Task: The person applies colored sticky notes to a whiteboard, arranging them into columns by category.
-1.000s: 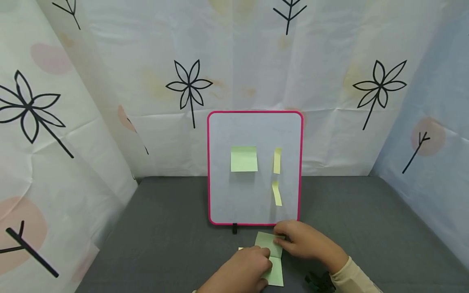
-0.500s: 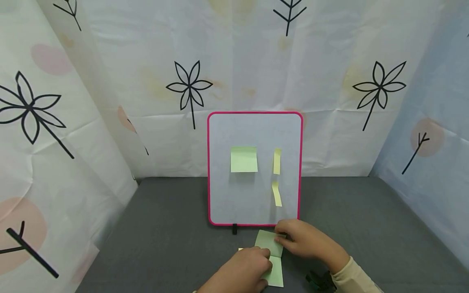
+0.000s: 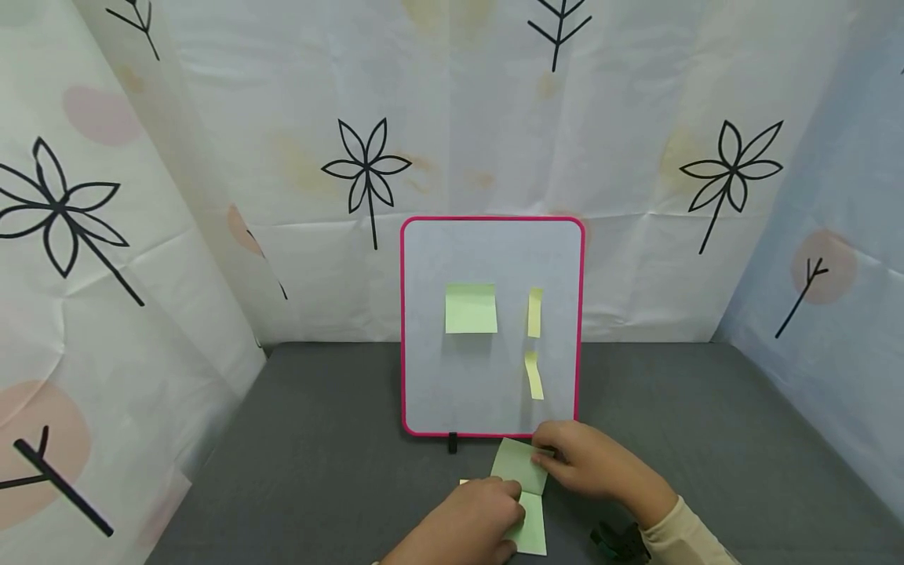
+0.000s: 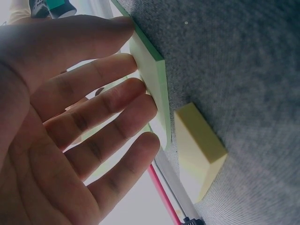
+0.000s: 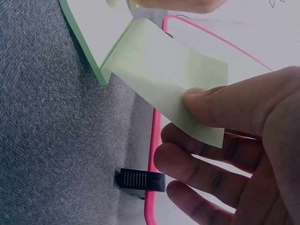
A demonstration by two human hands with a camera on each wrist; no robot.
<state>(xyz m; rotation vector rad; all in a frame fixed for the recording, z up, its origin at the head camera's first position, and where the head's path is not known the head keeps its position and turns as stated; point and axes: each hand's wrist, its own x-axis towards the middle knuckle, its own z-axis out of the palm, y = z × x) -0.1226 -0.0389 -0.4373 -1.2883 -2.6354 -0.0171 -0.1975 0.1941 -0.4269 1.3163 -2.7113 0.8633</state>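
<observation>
A light green sticky-note pad (image 3: 534,530) lies on the grey tabletop. My left hand (image 3: 469,518) presses its fingertips and thumb onto it. In the left wrist view, these fingers are nearly straight against the pad (image 4: 159,89). My right hand (image 3: 596,467) pinches the far end of the top sticky note (image 3: 519,468) between thumb and forefinger. The right wrist view shows that note (image 5: 154,61) bent up and curved, still joined to the pad along one edge. Beside the green pad, a thick yellow sticky-note pad (image 4: 201,140) is mostly hidden in the head view.
A pink-framed whiteboard (image 3: 424,377) stands behind the hands on a black foot (image 5: 140,180). It bears a green sticky note (image 3: 471,308) and two narrow yellow strips, an upper strip (image 3: 534,314) and a lower strip (image 3: 534,377). Printed white cloth (image 3: 282,141) encloses the table.
My right hand has crept slightly away and to the right, lifting the note's far end a little further. The left hand stays on the pad.
</observation>
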